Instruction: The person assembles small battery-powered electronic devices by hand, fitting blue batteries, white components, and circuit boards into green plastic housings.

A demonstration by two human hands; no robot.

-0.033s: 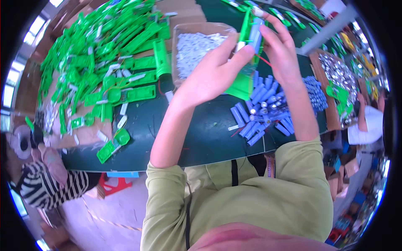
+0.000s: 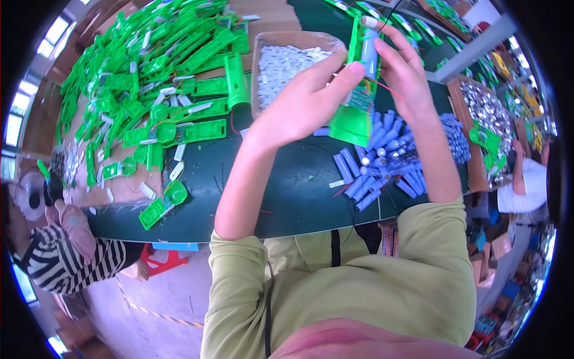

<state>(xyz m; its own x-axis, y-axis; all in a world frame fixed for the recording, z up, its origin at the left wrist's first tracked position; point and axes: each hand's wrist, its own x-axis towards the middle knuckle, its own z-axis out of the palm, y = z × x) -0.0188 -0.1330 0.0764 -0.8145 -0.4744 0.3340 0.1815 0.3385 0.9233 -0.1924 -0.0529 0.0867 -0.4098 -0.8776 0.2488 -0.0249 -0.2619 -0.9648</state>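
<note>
My left hand (image 2: 311, 102) is closed on a green plastic housing (image 2: 350, 125), its thumb along the near side. A small circuit board (image 2: 362, 97) shows inside the housing. Above the board, a blue cylindrical battery cell (image 2: 369, 57) lies along the housing. My right hand (image 2: 403, 75) pinches this cell from the right, one finger at its far end, where something white (image 2: 369, 22) shows. A red wire (image 2: 387, 88) sticks out beside the board, below the right fingers. Under the hands, loose blue battery cells (image 2: 382, 152) lie heaped on the table.
Green housings (image 2: 179, 48) with wires are piled at the far left. A carton (image 2: 299, 37) of small white parts stands behind my left hand, and a box of shiny metal parts (image 2: 487, 113) at the right. Co-workers sit left, in a striped top (image 2: 78, 257), and right, in white (image 2: 523, 182).
The held housing has tilted and come slightly lower, so its circuit board shows more. My left thumb now lies higher beside the cell. A dark wire shows at the right fingertips.
</note>
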